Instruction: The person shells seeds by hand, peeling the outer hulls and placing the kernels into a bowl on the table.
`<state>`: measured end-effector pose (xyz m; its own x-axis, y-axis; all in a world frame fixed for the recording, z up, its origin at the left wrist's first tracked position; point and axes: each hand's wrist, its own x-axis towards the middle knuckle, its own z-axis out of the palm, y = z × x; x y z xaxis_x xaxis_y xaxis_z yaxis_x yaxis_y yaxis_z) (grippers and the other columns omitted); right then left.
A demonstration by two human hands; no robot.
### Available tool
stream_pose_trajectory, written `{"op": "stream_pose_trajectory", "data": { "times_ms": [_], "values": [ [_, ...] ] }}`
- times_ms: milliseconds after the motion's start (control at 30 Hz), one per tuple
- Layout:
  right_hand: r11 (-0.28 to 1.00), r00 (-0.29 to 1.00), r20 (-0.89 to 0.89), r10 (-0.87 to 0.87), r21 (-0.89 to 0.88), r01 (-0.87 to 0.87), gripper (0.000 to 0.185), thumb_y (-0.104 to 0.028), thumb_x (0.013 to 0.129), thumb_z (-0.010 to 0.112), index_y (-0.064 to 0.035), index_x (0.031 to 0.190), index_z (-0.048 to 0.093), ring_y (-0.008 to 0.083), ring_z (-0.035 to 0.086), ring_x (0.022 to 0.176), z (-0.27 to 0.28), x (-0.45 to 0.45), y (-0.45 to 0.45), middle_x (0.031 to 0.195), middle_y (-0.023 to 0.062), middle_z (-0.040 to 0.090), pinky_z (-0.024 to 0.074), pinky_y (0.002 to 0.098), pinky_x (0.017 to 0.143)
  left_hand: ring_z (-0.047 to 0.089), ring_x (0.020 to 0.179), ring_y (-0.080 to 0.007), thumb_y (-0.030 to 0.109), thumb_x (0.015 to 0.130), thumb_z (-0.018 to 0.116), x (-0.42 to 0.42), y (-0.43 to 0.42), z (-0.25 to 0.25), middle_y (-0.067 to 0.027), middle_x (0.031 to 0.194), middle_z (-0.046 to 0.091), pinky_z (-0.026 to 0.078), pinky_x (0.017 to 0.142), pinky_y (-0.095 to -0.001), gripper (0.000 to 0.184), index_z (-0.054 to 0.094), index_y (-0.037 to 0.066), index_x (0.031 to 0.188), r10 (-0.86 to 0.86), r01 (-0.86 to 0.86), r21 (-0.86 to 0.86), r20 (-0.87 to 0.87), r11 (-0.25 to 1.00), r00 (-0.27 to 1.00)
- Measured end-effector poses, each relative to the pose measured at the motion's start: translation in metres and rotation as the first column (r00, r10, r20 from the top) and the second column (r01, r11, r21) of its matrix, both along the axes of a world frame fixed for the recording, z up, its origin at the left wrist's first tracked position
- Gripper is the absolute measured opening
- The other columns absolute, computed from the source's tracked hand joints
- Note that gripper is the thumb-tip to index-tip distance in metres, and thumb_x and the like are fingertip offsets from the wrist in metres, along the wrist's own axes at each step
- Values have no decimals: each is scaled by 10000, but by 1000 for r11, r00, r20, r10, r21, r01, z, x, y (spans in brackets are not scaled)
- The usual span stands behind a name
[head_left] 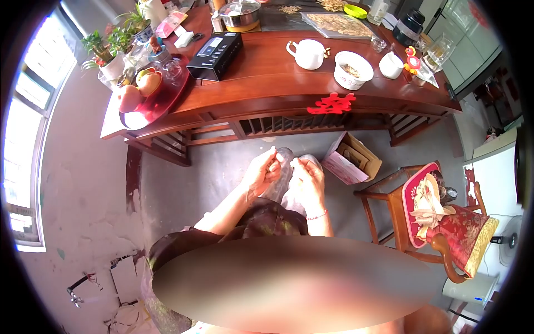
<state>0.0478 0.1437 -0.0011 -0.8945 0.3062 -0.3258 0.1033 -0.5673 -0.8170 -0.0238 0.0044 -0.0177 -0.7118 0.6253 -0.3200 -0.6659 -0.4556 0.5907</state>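
Observation:
Over my lap, my left hand [263, 173] is closed, with thumb and forefinger pinched together at the top. Close beside it, my right hand [308, 181] also makes a pinch, and a red bracelet [317, 215] circles that wrist. The two sets of fingertips are a short way apart. Anything between the fingers is too small to make out. Greyish, partly see-through-looking fabric [285, 177] shows behind and between the hands, above my dark patterned clothing [273, 218].
Ahead stands a wooden table [261, 64] bearing a white teapot [308, 54], a white paper bowl [352, 70], a black box [216, 55] and a red fruit tray [177, 92]. An open carton [351, 158] sits on the floor. To the right is a cushioned wooden chair [396, 214].

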Motion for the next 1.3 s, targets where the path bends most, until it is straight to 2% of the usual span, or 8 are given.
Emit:
{"op": "stream_pose_trajectory", "data": {
  "times_ms": [100, 400, 500, 833, 933, 1000, 1100, 1300],
  "values": [
    [991, 997, 6, 77, -108, -76, 96, -152, 908, 622, -61, 880, 606, -11, 342, 442, 0, 4, 2, 591, -95, 438, 238, 155, 392, 251, 476, -36, 235, 996, 434, 4, 1, 11, 50, 602, 366, 202, 438, -192, 286, 597, 17, 1084, -20, 13, -54, -129, 998, 991],
    [950, 967, -53, 251, -181, -256, 127, -185, 917, 615, -60, 894, 612, -19, 314, 431, -1, 9, 9, 575, -93, 419, 217, 150, 380, 340, 518, -29, 142, 917, 582, 9, -1, 18, 56, 666, 501, 213, 456, -184, 195, 619, 28, 1070, -141, 89, -158, -355, 983, 924],
    [928, 957, -87, 276, -236, -289, 132, -185, 919, 614, -57, 886, 615, -18, 306, 431, -12, 9, 10, 575, -87, 419, 211, 152, 380, 346, 521, -26, 128, 891, 617, 7, -3, 20, 46, 676, 526, 222, 462, -181, 178, 626, 27, 1037, -155, 99, -176, -347, 980, 925],
    [922, 944, -51, 326, -202, -330, 212, -210, 955, 550, -12, 893, 594, 13, 293, 445, -1, 11, 8, 573, -83, 354, 213, 167, 381, 388, 559, -24, 200, 844, 670, 2, -8, 29, 4, 763, 597, 274, 495, -173, 175, 624, 50, 922, -140, 65, -200, -387, 978, 911],
    [884, 925, -89, 369, -275, -379, 217, -213, 961, 538, -8, 913, 592, 14, 290, 453, -3, 13, 9, 585, -84, 349, 210, 164, 377, 396, 569, -20, 204, 851, 667, 1, -11, 30, -2, 778, 608, 285, 505, -169, 174, 622, 55, 929, -162, 81, -207, -411, 975, 897],
    [842, 927, -171, 333, -390, -374, 167, -157, 948, 554, 3, 957, 602, 6, 329, 480, -8, 13, 9, 650, -49, 452, 231, 150, 393, 394, 568, -18, 190, 861, 661, 3, -9, 24, 9, 773, 600, 284, 500, -172, 154, 628, 59, 935, -138, 59, -188, -437, 980, 889],
    [871, 945, -167, 283, -368, -326, 121, -107, 938, 552, -17, 1013, 581, 10, 350, 499, -11, 13, 6, 693, -42, 481, 248, 149, 395, 385, 562, -11, 174, 859, 677, 5, -7, 33, 40, 760, 581, 272, 489, -176, 154, 644, 62, 960, -123, 21, -260, -384, 965, 915],
    [946, 971, -71, 228, -218, -239, 118, -163, 908, 627, -47, 926, 611, -6, 362, 460, 5, 14, 0, 655, -65, 497, 239, 155, 391, 427, 596, -2, 167, 891, 643, 6, -12, 32, 24, 787, 616, 313, 516, -162, 133, 639, 52, 956, -167, 25, -289, -477, 957, 863]
  ]
}}
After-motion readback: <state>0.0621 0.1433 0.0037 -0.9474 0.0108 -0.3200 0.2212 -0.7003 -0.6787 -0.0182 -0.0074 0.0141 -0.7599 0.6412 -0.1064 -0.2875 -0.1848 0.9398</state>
